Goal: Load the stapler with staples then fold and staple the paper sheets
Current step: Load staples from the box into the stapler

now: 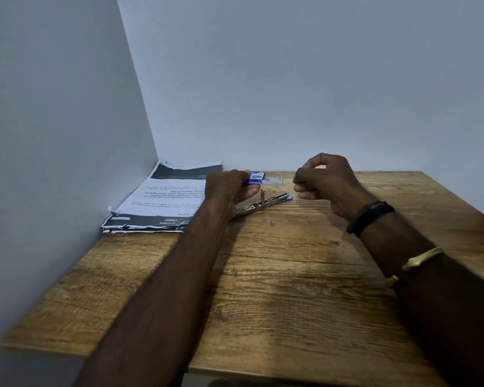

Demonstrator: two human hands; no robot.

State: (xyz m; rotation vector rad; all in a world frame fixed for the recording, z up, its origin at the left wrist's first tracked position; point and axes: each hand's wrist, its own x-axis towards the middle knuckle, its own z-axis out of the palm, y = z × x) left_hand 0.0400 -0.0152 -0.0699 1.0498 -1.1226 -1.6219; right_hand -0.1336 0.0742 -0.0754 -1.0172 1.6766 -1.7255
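A stack of printed paper sheets (162,199) lies at the back left corner of the wooden table (291,275). The metal stapler (263,203) lies flat and opened out near the back edge, its blue end pointing right. My left hand (229,188) hovers over the stapler's left end and grips a small blue staple box (256,177), whose pale tray sticks out to the right. My right hand (324,180) is raised just right of the box, fingers pinched together; something tiny may be between them, but it is too small to tell.
White walls close the table in at the back and the left. A small dark speck (271,222) lies on the wood in front of the stapler. The table's front edge (291,374) is near the bottom of the view.
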